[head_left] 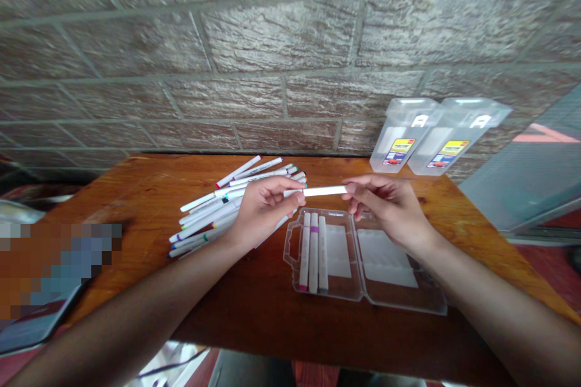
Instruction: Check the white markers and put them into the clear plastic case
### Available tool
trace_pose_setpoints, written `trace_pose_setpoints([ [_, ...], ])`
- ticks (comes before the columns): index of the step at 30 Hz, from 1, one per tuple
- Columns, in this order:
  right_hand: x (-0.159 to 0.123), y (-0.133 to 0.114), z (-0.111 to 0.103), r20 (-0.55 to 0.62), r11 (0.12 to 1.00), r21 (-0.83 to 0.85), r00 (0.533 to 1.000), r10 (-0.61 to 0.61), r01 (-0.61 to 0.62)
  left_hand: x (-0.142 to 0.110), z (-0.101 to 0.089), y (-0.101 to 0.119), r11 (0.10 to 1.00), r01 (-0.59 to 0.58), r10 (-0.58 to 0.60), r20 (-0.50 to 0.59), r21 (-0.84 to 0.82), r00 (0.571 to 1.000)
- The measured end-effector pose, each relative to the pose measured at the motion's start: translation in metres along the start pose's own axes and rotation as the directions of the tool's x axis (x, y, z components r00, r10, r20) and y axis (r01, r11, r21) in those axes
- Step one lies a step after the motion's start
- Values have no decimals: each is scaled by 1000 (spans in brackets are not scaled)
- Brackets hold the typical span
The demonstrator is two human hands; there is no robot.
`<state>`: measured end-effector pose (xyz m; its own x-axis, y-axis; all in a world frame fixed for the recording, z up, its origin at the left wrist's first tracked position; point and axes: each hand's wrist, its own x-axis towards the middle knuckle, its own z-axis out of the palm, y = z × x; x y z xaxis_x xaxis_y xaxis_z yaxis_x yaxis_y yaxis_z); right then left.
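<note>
A white marker [324, 191] is held level between my two hands, above the back edge of an open clear plastic case [363, 281]. My left hand [267, 202] pinches its left end between thumb and fingers. At the other end, my right hand [385, 202] grips it in the same way. Three white markers [314, 254] lie side by side in the left half of the case, beside a white paper sheet. Behind and left of my left hand is a loose pile of white markers [204, 214] with coloured ends, partly hidden by that hand.
Two tall translucent plastic containers [436, 136] with yellow and blue labels stand at the back right, near the stone-block wall [290, 42]. The wooden table [131, 224] ends at the front above a white bag. A blurred-out screen device [49, 308] is at the left.
</note>
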<state>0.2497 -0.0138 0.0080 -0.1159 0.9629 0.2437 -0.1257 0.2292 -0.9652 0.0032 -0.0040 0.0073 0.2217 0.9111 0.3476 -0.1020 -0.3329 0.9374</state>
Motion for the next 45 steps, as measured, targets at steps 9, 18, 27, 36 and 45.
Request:
trace_pose_setpoints([
  [9,5,-5,0,-70,983,144,989,128,-117,-7,-7,-10,993,12,5,141,-119,990],
  [18,6,-7,-1,-84,950,222,966,243,-220,-6,-6,-2,943,89,-3,257,-322,966],
  [27,7,-9,0,-88,923,258,944,318,-287,-6,-4,0,930,106,-3,282,-351,959],
  [36,8,-10,1,-96,919,261,940,328,-294,-6,0,2,933,105,-23,235,-344,972],
  [45,8,-10,1,-97,924,259,944,316,-283,-5,-2,3,908,165,-70,247,-385,966],
])
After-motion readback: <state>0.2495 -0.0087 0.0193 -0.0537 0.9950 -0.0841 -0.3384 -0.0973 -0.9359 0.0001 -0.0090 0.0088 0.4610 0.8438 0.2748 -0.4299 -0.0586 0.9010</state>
